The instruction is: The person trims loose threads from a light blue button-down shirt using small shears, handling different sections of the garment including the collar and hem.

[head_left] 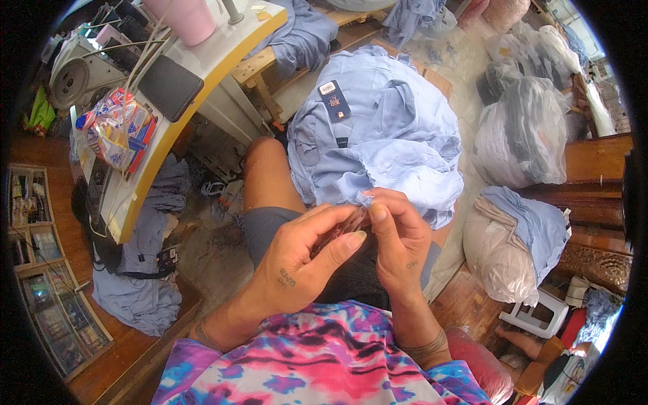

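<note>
A light blue garment (418, 135) lies heaped across my lap and in front of my knees, with a dark hang tag (334, 101) and a small black label (342, 142) on it. Its near edge is gathered up to my fingers. My right hand (399, 246) is closed, thumb and forefinger pinching a bit of that cloth. Close beside it, my left hand (300, 253) curls its fingers round a small reddish, shiny shape, largely hidden, whose kind I cannot make out. The left forefinger's tip comes right up to the pinched cloth.
At left stands a sewing table (233, 57) with a yellow edge, bearing a black phone-like slab (170, 88), a pink bucket (182, 20) and a plastic packet (121, 128). Blue garments (138, 297) lie below. Stuffed plastic bags (523, 131) and a white stool (536, 314) are at right.
</note>
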Motion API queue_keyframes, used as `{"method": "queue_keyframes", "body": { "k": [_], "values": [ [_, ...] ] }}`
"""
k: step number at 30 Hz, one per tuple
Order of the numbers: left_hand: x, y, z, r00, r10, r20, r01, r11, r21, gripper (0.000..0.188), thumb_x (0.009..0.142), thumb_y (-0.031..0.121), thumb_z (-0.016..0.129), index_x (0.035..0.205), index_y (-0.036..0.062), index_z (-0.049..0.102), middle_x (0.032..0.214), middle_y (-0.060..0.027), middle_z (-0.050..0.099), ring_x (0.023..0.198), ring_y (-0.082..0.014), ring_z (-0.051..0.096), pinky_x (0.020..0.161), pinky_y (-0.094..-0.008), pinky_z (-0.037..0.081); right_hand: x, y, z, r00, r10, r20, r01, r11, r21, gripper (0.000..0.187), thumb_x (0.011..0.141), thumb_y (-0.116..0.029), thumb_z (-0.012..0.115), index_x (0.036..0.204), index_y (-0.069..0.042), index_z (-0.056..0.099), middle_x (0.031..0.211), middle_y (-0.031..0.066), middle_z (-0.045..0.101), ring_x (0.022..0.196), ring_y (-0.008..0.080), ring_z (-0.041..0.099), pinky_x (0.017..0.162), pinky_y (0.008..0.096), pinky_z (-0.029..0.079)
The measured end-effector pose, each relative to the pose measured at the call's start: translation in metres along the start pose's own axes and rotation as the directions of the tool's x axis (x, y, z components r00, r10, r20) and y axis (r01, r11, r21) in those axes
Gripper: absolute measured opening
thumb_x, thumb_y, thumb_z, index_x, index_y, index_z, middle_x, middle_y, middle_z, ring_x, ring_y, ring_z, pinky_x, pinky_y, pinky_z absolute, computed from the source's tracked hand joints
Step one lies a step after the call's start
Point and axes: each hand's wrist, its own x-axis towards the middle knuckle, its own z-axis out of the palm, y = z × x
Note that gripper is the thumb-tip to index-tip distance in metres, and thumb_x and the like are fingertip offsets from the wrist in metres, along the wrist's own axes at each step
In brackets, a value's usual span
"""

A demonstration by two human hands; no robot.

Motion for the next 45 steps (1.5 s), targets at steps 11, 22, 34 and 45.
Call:
{"method": "queue_keyframes", "body": {
  "k": [11, 22, 34, 45],
  "values": [
    [-0.002, 0.001, -0.003, 1.0, -0.005, -0.003, 0.005, 1.0, -0.013, 0.036, 0.104, 0.016, 0.061, 0.13, -0.009, 0.06, 0.108, -0.0054, 0.059, 0.099, -0.0095, 0.054, 0.089, -0.0243, 0.043, -0.002, 0.002, 0.004, 0.999, -0.041, -0.006, 0.041, 0.998, -0.047, 0.011, 0.101, -0.006, 0.065, 0.107, 0.003, 0.07, 0.114, 0.0136, 0.068, 0.1, 0.0159, 0.066, 0.09, 0.0285, 0.051],
    [-0.003, 0.005, -0.004, 1.0, -0.023, 0.004, 0.023, 1.0, 0.02, 0.036, 0.103, 0.015, 0.061, 0.13, -0.0085, 0.06, 0.105, -0.0046, 0.059, 0.095, -0.0085, 0.053, 0.084, -0.0235, 0.042, -0.003, 0.004, 0.007, 0.983, -0.184, -0.006, 0.181, 0.969, -0.171, 0.009, 0.099, -0.004, 0.067, 0.105, 0.002, 0.071, 0.112, 0.0142, 0.071, 0.098, 0.0167, 0.068, 0.085, 0.0283, 0.053],
    [-0.006, 0.001, -0.003, 1.0, -0.026, -0.003, 0.026, 1.0, -0.001, 0.036, 0.103, 0.017, 0.061, 0.13, -0.0076, 0.06, 0.108, -0.0052, 0.061, 0.094, -0.0076, 0.055, 0.082, -0.0228, 0.044, -0.006, 0.006, 0.008, 0.971, -0.236, -0.034, 0.224, 0.952, -0.21, 0.01, 0.097, -0.005, 0.07, 0.104, 0.001, 0.072, 0.11, 0.0147, 0.073, 0.093, 0.0175, 0.069, 0.08, 0.0281, 0.054],
    [-0.007, -0.001, -0.003, 1.0, -0.022, -0.023, 0.021, 0.999, -0.024, 0.035, 0.103, 0.014, 0.061, 0.13, -0.0075, 0.06, 0.106, -0.005, 0.061, 0.094, -0.0085, 0.055, 0.083, -0.0238, 0.044, -0.005, 0.005, 0.007, 0.96, -0.281, -0.004, 0.266, 0.914, -0.307, 0.01, 0.096, -0.005, 0.071, 0.104, 0.0, 0.072, 0.109, 0.0139, 0.074, 0.094, 0.0187, 0.07, 0.081, 0.0287, 0.055]
  ]
}}
